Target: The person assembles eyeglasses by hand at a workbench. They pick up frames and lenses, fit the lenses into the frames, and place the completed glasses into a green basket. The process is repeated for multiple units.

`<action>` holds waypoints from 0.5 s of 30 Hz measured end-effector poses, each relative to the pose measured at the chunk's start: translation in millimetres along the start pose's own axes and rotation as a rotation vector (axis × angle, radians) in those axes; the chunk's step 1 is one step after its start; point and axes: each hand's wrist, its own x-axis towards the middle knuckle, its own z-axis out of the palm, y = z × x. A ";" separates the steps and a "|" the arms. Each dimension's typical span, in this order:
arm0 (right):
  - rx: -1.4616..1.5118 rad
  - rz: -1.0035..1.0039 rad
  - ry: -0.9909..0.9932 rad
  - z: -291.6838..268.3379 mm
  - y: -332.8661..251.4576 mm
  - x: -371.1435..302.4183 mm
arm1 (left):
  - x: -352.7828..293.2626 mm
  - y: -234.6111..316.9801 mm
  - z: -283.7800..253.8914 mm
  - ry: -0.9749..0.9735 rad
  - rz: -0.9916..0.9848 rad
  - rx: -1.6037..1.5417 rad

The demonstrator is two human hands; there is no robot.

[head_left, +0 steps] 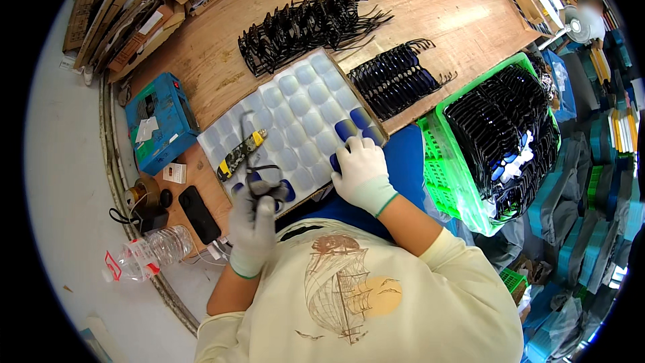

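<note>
My left hand [252,232], in a white glove and smeared by motion, grips a dark eyeglass frame [263,187] over the near left corner of a lens tray [306,188]. The tray's rounded cells hold pale, whitish lenses and a few dark blue ones. My gloved right hand [365,178] reaches over the tray's near right part, its fingers bent over a blue lens [334,163] that is partly hidden under them. Just beyond lie further blue lenses [353,124]. A yellow and black utility knife [240,155] rests on the tray's left side.
Black eyeglass frames [302,27] are piled behind the tray, with a neater row [396,77] to the right. A green basket [440,161] full of frames stands at right. Leftward are a blue box [161,121], a phone [199,215], a plastic bottle [151,253] and stacked cardboard [127,23].
</note>
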 end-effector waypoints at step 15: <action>0.921 -0.287 0.360 -58.2 -53.4 -42.2 | -17.8 14.6 6.1 -0.290 0.038 0.274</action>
